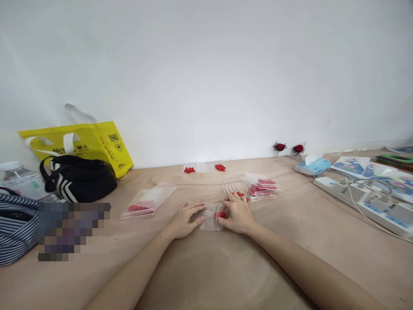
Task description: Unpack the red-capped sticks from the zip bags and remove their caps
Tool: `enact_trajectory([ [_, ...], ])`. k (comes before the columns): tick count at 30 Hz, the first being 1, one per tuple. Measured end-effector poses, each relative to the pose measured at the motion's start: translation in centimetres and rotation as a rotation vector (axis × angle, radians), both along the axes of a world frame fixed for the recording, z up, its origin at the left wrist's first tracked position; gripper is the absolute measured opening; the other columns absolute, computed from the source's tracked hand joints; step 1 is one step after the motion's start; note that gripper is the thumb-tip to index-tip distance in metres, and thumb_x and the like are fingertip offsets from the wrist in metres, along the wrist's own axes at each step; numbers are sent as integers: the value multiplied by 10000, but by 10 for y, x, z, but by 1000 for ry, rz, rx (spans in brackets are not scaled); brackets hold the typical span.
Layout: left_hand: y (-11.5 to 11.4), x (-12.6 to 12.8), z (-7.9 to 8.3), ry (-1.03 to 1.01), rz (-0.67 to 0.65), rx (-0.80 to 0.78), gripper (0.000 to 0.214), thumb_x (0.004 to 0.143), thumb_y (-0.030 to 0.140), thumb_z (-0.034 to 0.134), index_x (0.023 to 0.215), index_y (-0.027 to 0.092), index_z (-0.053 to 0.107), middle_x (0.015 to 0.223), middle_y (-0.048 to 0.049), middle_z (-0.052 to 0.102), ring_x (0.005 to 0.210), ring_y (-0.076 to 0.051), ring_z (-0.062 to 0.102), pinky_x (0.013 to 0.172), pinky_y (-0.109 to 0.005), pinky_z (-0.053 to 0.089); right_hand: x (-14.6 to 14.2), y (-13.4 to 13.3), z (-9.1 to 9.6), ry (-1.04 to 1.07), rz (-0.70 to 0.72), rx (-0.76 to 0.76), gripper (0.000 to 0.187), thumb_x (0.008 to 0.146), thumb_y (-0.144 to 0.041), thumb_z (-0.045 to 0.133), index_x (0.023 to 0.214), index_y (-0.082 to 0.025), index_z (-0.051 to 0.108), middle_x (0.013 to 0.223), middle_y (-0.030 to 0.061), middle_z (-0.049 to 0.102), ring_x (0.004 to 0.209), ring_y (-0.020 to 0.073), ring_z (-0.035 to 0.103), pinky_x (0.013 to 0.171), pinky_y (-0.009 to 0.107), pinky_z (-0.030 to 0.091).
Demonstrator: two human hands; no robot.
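Observation:
A small clear plastic bag (209, 223) lies flat on the table between my hands. My left hand (185, 220) rests at its left edge, fingers stretched out and thumb apart. My right hand (238, 214) pinches a small red-handled tool (220, 215) at the bag's right side. Its thin shaft appears to lie in or over the bag; which one I cannot tell. Just beyond my right hand are several more red-handled tools (229, 187) with thin pale shafts, partly hidden by my fingers. Their exact kind is too small to make out.
Filled bags with red contents (263, 187) lie to the right, and a bag stack (145, 204) to the left. Red pieces (220, 167) lie near the wall. A power strip (364, 202), tissue pack (312, 165), black pouch (85, 178) and yellow bag (118, 150) stand around.

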State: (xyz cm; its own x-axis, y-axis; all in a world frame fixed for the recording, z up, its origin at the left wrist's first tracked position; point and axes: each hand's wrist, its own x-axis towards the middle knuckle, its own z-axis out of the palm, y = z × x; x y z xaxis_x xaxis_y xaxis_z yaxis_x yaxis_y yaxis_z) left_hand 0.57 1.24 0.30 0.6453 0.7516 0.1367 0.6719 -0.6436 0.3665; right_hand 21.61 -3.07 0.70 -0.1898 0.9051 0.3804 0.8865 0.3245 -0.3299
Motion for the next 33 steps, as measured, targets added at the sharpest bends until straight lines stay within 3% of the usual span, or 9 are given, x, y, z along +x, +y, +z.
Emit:
enact_trajectory([
  [7,1,-1,0,-1,-12,-2,386,827,386,432,1194,273,470,1290,-29,455,1205,-196,373,1043,-456,141,8,-3,2,-36,41,-43,206,621,-401,626,672,-204,600,820,24,582,883,201,461,816,361,246],
  [11,1,-1,0,-3,-12,-8,388,826,393,431,1192,271,474,1289,-32,455,1206,-198,372,1043,-448,149,8,-5,4,36,47,-88,143,610,-317,624,650,-189,572,710,4,594,740,159,503,742,310,314],
  [16,1,-2,-1,-14,-17,-7,386,828,390,430,1194,273,469,1285,-32,461,1208,-187,369,1043,-442,151,12,-9,-3,260,186,-160,65,608,-153,560,663,-178,536,614,-29,572,563,100,494,540,207,349],
  [19,0,-1,-1,-14,-8,-9,383,825,381,434,1192,277,471,1288,-30,458,1207,-190,371,1041,-448,152,20,-5,-6,474,230,-157,16,659,-189,538,669,-176,540,617,-24,572,546,98,510,510,202,377],
  [22,-1,-2,0,-7,-1,-15,391,820,365,438,1201,278,463,1296,-30,447,1210,-203,368,1039,-457,148,40,4,0,719,244,-165,117,678,-280,566,702,-166,566,658,2,601,562,113,546,516,223,421],
  [25,-1,-3,2,18,8,10,424,810,305,440,1233,283,423,1297,-29,445,1204,-215,372,1034,-484,128,67,14,10,934,130,-75,205,652,-339,610,747,-162,568,613,6,606,540,128,565,522,249,444],
  [28,-3,-2,6,57,1,170,466,751,223,474,1210,298,451,1292,-26,446,1180,-244,387,1015,-512,132,87,24,10,1055,-76,80,255,628,-384,628,717,-163,538,617,15,606,545,141,580,518,259,453],
  [31,-8,7,8,51,22,325,415,713,180,482,1115,258,551,1204,-49,520,1079,-243,469,973,-456,257,90,30,-4,956,-229,193,252,647,-402,591,698,-162,532,623,26,598,542,147,570,514,269,444],
  [33,-15,16,7,11,63,319,365,763,187,430,1101,223,564,1153,-63,555,1036,-215,501,939,-396,327,84,33,-15,794,-291,249,214,670,-377,554,678,-163,538,617,28,587,550,148,553,531,274,433],
])
